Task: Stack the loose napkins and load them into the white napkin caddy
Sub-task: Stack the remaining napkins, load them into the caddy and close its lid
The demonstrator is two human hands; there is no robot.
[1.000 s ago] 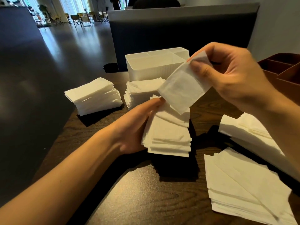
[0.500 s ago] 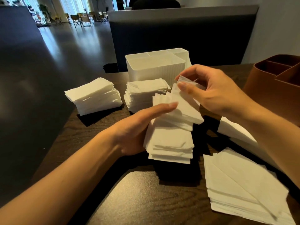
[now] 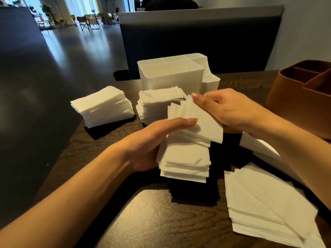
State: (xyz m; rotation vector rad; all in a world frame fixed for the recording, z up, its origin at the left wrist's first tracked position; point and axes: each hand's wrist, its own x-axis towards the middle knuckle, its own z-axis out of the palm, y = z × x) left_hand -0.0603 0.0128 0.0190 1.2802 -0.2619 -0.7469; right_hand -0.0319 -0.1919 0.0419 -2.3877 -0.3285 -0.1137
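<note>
Two hands on napkin stack (image 3: 184, 158): left hand (image 3: 152, 142) grips side to steady; right hand (image 3: 227, 110) fingers pinch top napkins, squaring them.

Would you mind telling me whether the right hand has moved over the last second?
Yes. The right hand has come down from level with the white napkin caddy's rim to below its base, laying its napkin onto the stack the left hand holds.
</note>
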